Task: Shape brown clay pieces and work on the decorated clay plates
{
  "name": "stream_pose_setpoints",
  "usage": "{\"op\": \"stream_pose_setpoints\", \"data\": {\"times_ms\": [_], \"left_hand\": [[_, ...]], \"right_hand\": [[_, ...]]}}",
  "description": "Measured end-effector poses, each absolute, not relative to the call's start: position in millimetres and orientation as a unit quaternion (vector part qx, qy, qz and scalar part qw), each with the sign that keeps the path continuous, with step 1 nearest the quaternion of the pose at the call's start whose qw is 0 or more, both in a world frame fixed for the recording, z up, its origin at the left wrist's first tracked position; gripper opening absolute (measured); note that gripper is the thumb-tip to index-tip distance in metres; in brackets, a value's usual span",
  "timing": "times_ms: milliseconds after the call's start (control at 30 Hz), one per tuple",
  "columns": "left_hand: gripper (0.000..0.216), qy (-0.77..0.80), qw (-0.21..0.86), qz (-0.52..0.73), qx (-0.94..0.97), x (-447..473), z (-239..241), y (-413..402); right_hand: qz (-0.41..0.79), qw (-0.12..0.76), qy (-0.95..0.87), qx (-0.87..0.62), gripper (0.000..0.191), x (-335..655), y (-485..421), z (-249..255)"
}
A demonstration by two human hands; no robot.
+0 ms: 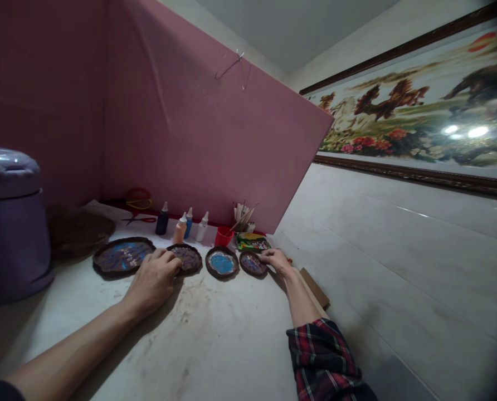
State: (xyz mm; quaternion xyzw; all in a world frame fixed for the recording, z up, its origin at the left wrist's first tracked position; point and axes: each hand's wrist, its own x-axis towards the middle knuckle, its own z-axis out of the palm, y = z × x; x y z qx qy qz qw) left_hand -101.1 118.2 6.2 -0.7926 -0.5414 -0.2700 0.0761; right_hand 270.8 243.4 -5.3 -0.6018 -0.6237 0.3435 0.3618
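Four brown, rough-edged dishes, like painted clay, stand in a row across the white tabletop [215, 334]. My left hand [159, 275] has its fingers curled over the front left rim of a purplish-brown dish [189, 259]; its fingertips are partly hidden. Left of that hand lies the largest dish [123, 257], streaked blue and purple. A dish with a bright blue middle [222, 263] sits between my hands, untouched. At the right end, my right hand [277, 262] pinches the right rim of the smallest dish [252, 264], which is purplish with a brown edge.
Behind the dishes stand several paint bottles [180, 229], a red cup [224, 236] with a brush and a green box [252, 241]. Scissors [142, 219] lie at the back left. A purple bin [14, 228] stands left; the tiled wall [399, 267] bounds the right.
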Motion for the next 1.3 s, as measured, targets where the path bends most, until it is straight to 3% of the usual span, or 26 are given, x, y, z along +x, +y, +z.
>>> {"op": "stream_pose_setpoints", "data": {"times_ms": [467,800,1300], "left_hand": [[0.022,-0.542,0.084,-0.262,-0.794,-100.7,7.0,117.8],[0.023,-0.545,0.078,-0.263,-0.792,-100.2,6.7,118.4],[0.023,-0.548,0.074,-0.264,-0.790,-100.2,5.7,118.3]], "right_hand": [[0.290,0.345,-0.652,-0.609,0.026,272.0,245.2,-8.6],[0.078,0.378,-0.705,-0.595,0.014,237.9,247.2,14.7],[-0.060,0.265,-0.797,-0.540,0.014,213.7,240.8,10.3]]}}
